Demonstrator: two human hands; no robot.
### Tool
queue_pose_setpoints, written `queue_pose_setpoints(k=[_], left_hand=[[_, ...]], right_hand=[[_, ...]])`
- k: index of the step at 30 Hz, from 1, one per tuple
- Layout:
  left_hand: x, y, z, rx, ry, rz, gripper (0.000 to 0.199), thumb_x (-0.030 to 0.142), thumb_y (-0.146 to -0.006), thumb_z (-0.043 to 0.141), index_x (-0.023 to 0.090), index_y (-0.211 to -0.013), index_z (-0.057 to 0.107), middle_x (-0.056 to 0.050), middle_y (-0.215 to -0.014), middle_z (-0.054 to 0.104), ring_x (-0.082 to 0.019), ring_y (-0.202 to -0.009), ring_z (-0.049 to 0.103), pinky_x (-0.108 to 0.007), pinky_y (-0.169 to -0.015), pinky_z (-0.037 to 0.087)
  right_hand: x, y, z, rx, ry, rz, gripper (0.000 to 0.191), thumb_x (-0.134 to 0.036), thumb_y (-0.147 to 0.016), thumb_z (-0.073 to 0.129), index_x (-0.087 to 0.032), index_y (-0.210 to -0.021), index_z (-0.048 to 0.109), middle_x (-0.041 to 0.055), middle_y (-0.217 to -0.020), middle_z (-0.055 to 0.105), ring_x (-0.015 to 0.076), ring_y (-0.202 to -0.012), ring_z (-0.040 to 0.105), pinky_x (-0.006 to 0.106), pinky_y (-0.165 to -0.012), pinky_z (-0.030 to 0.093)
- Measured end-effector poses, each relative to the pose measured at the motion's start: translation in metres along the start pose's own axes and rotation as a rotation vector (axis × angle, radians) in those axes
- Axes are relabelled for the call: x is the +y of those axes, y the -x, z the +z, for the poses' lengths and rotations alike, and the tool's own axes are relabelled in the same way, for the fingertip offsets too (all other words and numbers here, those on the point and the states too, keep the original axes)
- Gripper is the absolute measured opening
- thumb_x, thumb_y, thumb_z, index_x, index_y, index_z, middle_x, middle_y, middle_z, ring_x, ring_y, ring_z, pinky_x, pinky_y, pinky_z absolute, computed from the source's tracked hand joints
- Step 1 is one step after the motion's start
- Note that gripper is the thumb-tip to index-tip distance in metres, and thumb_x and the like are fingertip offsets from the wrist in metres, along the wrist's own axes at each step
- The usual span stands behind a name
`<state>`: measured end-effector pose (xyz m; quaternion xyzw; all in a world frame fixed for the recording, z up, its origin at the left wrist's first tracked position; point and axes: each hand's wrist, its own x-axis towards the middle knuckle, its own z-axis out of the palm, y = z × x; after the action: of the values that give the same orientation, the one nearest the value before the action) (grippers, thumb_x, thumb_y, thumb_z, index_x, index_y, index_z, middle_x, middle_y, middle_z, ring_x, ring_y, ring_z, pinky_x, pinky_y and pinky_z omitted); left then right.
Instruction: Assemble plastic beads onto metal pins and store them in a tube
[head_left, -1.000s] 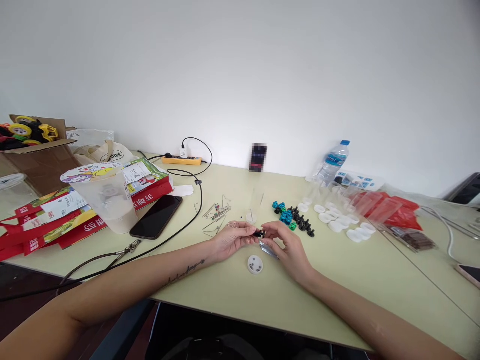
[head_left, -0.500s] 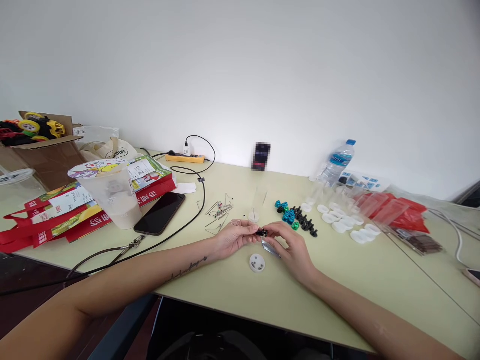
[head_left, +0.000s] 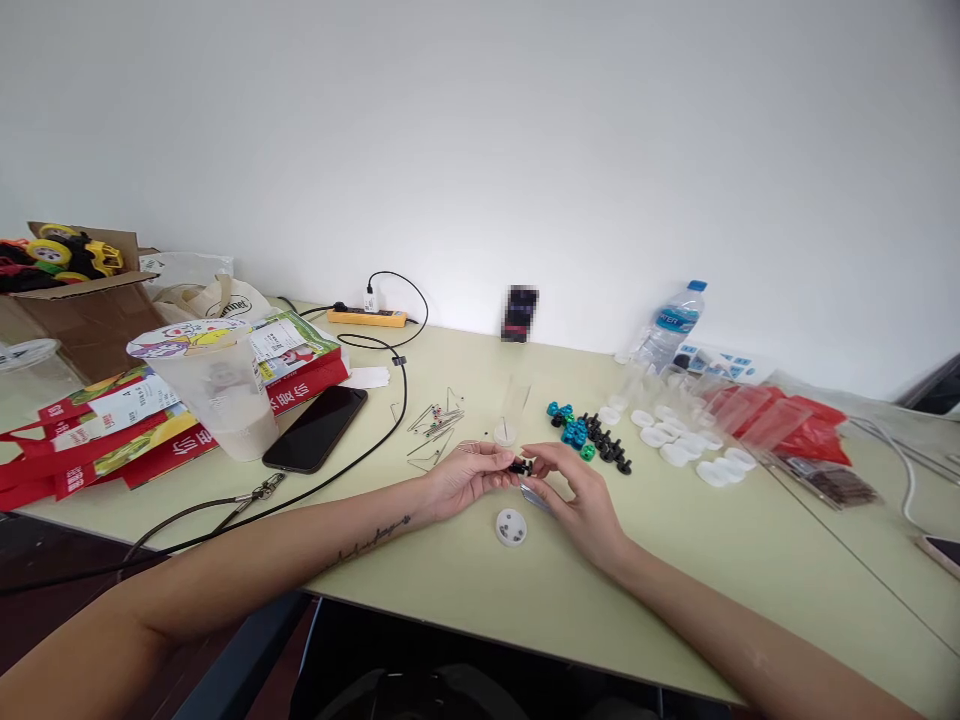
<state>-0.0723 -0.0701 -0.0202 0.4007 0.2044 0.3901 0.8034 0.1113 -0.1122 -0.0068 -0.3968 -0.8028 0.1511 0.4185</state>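
Observation:
My left hand (head_left: 471,480) is closed on a small black part (head_left: 519,467) at the middle of the table. Close against it, my right hand (head_left: 576,492) has thumb and forefinger bent round the part's right end; whether it grips the part or something tiny is too small to tell. A silvery piece (head_left: 534,496) lies partly hidden under the right fingers. Just below the hands is a white round cap (head_left: 511,527) with several small metal bits in it. Behind them stands a clear tube (head_left: 514,402) with a white base. Thin metal rods (head_left: 437,422) lie left of it.
Blue, green and black knobs (head_left: 576,432) lie to the right, then white caps (head_left: 679,453), clear tubes and a water bottle (head_left: 673,322). On the left are a phone (head_left: 316,428), a plastic cup (head_left: 225,395), red packages, a black cable and a power strip (head_left: 367,317).
The view has shifted slightly, moving the table items a little to the left. The right fingertips have drawn slightly off the black part's right end.

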Motion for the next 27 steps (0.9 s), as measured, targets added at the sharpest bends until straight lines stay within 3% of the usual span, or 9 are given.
queue_pose_setpoints(k=[11,17,27], left_hand=[[0.0002,0.0006,0.0004,-0.002,-0.016,-0.009,0.021,0.023,-0.068,0.073,0.006,-0.078,0.066,-0.005,-0.068,0.062,-0.009,-0.064,0.056,-0.022,-0.069,0.043],[-0.0012,-0.0010,-0.0024,-0.018,-0.029,-0.003,0.022,0.023,-0.072,0.070,0.006,-0.085,0.066,-0.006,-0.075,0.063,-0.008,-0.066,0.056,-0.020,-0.068,0.042],[-0.0011,-0.0007,-0.0018,-0.015,-0.030,-0.017,0.022,0.025,-0.070,0.072,0.007,-0.081,0.066,-0.006,-0.071,0.063,-0.009,-0.066,0.056,-0.021,-0.067,0.042]], right_hand=[[-0.0014,-0.0023,-0.0013,-0.022,0.001,-0.002,0.019,-0.021,-0.089,0.049,-0.025,-0.104,0.059,0.0043,-0.097,0.056,0.0155,-0.085,0.057,0.029,-0.076,0.047],[0.0013,-0.0003,0.0004,0.010,0.009,-0.030,0.026,-0.021,-0.087,0.051,-0.027,-0.112,0.056,0.0051,-0.104,0.052,0.0142,-0.081,0.056,0.031,-0.077,0.047],[-0.0001,-0.0008,-0.0003,-0.002,0.008,-0.037,0.023,-0.018,-0.088,0.050,-0.027,-0.108,0.058,0.0042,-0.099,0.053,0.0142,-0.080,0.056,0.030,-0.075,0.047]])
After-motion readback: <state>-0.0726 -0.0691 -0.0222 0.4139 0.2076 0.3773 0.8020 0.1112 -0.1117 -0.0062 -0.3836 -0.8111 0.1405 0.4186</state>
